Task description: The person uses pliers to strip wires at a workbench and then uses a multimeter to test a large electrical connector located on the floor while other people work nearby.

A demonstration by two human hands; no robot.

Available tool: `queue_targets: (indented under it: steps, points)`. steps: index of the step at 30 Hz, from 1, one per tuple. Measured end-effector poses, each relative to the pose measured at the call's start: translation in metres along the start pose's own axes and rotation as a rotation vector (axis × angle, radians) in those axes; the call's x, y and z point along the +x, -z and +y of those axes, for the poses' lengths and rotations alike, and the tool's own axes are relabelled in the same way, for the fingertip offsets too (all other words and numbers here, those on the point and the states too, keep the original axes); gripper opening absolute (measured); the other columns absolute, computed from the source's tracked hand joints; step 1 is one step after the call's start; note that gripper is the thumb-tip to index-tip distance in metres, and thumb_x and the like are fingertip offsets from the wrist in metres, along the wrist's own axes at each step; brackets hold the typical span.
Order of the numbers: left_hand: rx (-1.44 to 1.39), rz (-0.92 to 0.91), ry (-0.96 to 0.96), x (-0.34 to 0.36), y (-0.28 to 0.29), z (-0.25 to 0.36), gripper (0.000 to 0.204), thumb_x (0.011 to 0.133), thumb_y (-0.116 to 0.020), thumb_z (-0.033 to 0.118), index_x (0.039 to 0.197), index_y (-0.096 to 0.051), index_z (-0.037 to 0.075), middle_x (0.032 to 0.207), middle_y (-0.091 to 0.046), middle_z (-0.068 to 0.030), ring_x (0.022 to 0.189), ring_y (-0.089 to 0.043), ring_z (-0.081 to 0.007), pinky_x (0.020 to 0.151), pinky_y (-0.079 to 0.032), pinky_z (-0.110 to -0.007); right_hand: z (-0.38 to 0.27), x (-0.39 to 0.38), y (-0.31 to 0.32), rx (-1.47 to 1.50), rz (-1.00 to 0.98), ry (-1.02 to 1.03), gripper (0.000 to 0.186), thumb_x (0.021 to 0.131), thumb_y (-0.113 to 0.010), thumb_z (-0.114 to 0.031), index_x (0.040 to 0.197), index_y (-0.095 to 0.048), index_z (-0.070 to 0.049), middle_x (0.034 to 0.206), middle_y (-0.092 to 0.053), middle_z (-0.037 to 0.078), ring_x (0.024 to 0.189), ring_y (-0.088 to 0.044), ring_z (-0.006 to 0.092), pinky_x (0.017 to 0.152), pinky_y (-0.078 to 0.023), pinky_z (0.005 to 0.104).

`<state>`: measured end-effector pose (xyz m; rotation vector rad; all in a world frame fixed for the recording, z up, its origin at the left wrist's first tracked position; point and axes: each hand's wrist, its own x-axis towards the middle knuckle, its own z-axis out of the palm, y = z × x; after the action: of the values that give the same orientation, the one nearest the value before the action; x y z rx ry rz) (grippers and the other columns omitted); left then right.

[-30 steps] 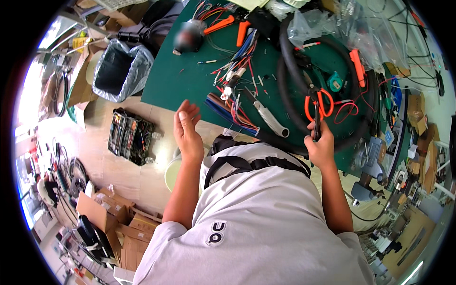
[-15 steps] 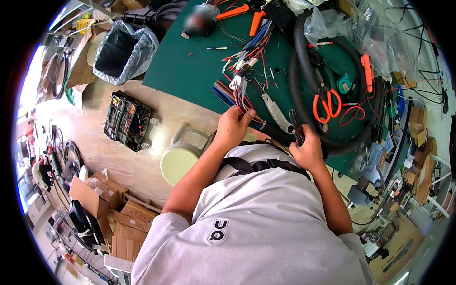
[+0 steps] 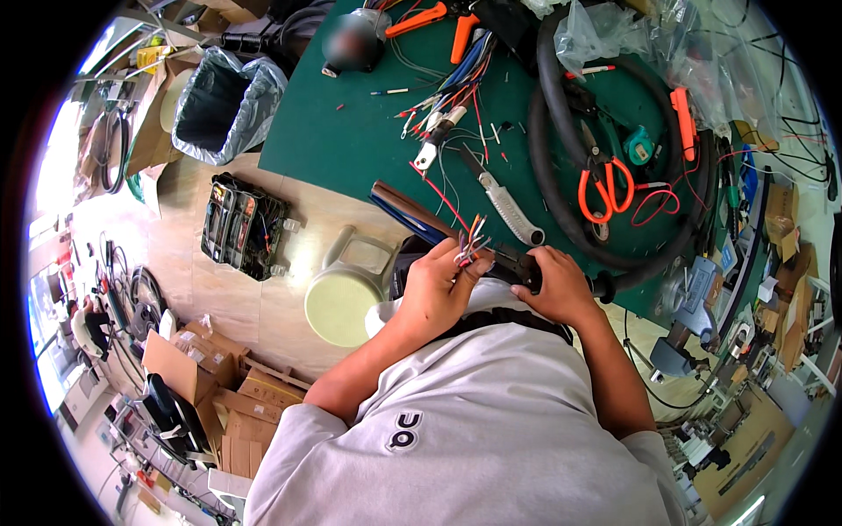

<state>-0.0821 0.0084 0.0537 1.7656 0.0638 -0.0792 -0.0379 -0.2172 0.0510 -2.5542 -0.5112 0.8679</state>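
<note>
My left hand point(image 3: 438, 289) pinches a bundle of thin coloured wires point(image 3: 472, 249) at the table's front edge, their ends fanning upward. My right hand point(image 3: 561, 285) is closed on dark pliers point(image 3: 524, 270), whose jaws point toward the wires; the fingers partly hide them. Thick brown and blue wires point(image 3: 408, 210) stretch up-left from beside my left hand. The black cable point(image 3: 633, 276) runs behind my right hand and loops on the table. Just beyond the hands lie a grey utility knife point(image 3: 509, 209) and orange-handled scissors point(image 3: 605, 195).
On the green table point(image 3: 324, 149) are more wire ends point(image 3: 465, 74), a teal tape measure point(image 3: 639, 145) and plastic bags point(image 3: 596, 39). Left of it stand a lined bin point(image 3: 263, 88), a toolbox point(image 3: 241, 226) and a stool point(image 3: 338, 307). A vise point(image 3: 693, 302) is at the right.
My left hand has moved a little down and right, and the thin wires now bunch upward from its fingers. The pliers have swung from pointing up to pointing left, toward the wires.
</note>
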Motion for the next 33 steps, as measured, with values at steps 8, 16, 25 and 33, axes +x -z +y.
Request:
queue_targets:
  steps: [8,16,25,33]
  points:
    - [-0.102,0.456,0.269,-0.009,0.001,-0.014,0.102,0.071,-0.088,0.024,0.145,-0.024,-0.002,0.135,-0.037,-0.0199,0.114,-0.048,-0.0303,0.094,-0.046,-0.040,0.004,-0.003,-0.003,0.014,0.025,0.021,0.046,0.074,-0.079,-0.027,0.106,-0.056,-0.004,0.103,-0.062,0.013,0.102,-0.058,0.0338,0.089,-0.045,0.0428]
    - [0.227,0.620,0.332,0.009,-0.013,-0.039,0.120,0.068,-0.089,0.026,0.147,-0.005,-0.008,0.143,-0.021,-0.0277,0.128,-0.033,-0.0382,0.108,-0.033,-0.044,0.007,0.002,-0.012,0.010,0.033,0.011,0.045,0.074,-0.078,-0.029,0.105,-0.057,-0.004,0.102,-0.062,0.014,0.099,-0.059,0.0350,0.087,-0.046,0.0438]
    - [0.479,0.692,0.161,0.012,-0.005,-0.050,0.111,0.067,-0.088,0.027,0.145,-0.015,-0.003,0.143,-0.021,-0.0248,0.135,-0.026,-0.0403,0.110,-0.027,-0.047,0.009,0.014,-0.010,-0.009,-0.001,-0.011,0.045,0.072,-0.080,-0.026,0.104,-0.057,-0.003,0.098,-0.064,0.016,0.093,-0.062,0.0365,0.081,-0.049,0.0434]
    - [-0.724,0.524,0.493,0.001,-0.012,-0.043,0.105,0.081,-0.075,0.047,0.148,-0.008,0.001,0.141,-0.036,-0.0170,0.117,-0.050,-0.0266,0.094,-0.046,-0.040,0.012,0.010,-0.005,0.022,0.043,0.067,0.048,0.073,-0.079,-0.031,0.102,-0.056,-0.001,0.097,-0.064,0.016,0.091,-0.063,0.0380,0.077,-0.050,0.0456]
